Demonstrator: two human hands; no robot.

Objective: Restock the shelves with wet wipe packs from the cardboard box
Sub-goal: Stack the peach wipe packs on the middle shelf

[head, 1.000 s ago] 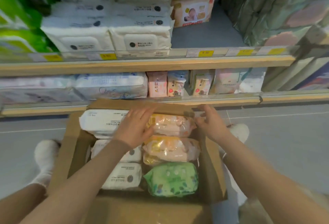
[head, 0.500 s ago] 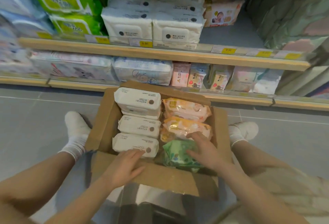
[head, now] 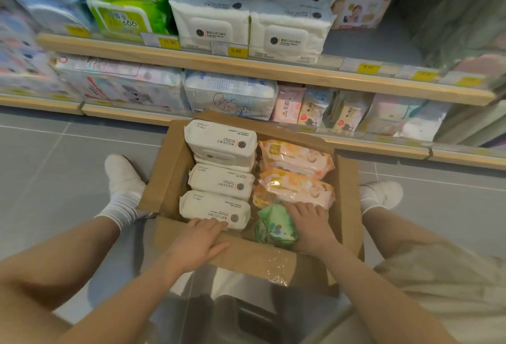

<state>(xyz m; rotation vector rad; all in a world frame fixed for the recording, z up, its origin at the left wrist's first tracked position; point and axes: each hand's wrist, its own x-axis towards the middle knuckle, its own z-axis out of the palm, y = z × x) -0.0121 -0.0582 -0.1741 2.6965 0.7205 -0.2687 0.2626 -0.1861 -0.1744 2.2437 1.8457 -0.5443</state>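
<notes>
1. The cardboard box (head: 161, 185) sits open on the floor between the person's feet, just in front of the lower shelf (head: 356, 144). It holds a left column of white packs and a right column of orange packs, with a green pack (head: 273, 224) at the near right corner.
2. The left hand (head: 198, 245) lies flat on the near box wall, its fingers (head: 212, 224) straight, close together and touching the near edge of the nearest white pack (head: 215, 208). It grips nothing.
3. The right hand (head: 310, 224) rests across the green pack and the near edge of the orange pack (head: 297, 189) beyond it. Its fingers (head: 302, 206) are slightly spread and bent; whether they are closed round the green pack I cannot tell.
4. The white pack lies directly ahead of the left fingers, long axis running left to right across the box, printed face up. The green pack lies under and left of the right hand, tilted, its long axis running roughly near to far.
5. Judging by reach, either hand could lift its own pack; the shelves lie straight ahead, beyond the box.
</notes>
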